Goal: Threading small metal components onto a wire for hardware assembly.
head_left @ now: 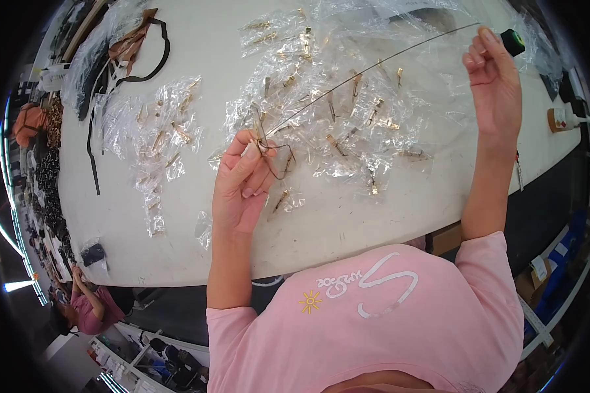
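A thin dark cord [379, 63] stretches in a long slant across the table, from my left hand up to my right hand. My left hand [239, 173] is closed in a pinch on its lower part, where a short loop hangs down beside the fingers. High at the far right, my right hand [495, 85] pinches the cord's other end between thumb and fingertip. Beneath the cord lie many small clear plastic bags [357, 141] with gold-coloured metal pieces. A round black and green object [512, 42] is right by my right fingertips; whether they touch it, I cannot tell.
A second group of clear bags [157, 144] lies at the left of the pale table [334, 239]. Behind it are a black strap [166, 46] and a brown piece [132, 42]. A small bottle [564, 120] stands at the right edge. Another person [88, 304] is at lower left.
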`<state>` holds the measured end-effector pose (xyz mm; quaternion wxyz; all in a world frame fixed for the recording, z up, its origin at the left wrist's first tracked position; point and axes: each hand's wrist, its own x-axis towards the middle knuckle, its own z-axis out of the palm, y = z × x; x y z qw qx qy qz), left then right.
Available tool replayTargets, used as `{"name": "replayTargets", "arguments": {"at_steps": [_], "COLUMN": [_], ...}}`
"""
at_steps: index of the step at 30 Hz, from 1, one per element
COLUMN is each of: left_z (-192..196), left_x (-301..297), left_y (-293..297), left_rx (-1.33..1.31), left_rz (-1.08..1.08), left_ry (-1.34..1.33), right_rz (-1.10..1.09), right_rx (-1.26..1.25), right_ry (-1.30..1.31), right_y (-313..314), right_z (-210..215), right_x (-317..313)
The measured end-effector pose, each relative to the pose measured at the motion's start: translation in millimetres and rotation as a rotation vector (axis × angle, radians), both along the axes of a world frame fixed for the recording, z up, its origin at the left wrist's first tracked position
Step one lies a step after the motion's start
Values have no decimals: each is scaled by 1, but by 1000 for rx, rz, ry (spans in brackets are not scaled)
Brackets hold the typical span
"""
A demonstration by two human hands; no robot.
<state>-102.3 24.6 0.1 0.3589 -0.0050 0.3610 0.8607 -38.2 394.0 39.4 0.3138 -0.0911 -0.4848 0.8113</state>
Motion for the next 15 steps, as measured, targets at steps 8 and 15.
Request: {"name": "replayTargets", "arguments": {"at_steps": [8, 15], "left_z": [4, 1], "left_x": [-8, -1], "left_y": [-12, -32], "left_rx": [96, -19], "left_rz": [-24, -25], "left_ry": [16, 46], "right_rz": [190, -114], "right_rx": [-371, -342], "right_ry": [440, 502], "right_y": [142, 227], "right_z": [19, 37], "right_x": [68, 111]}}
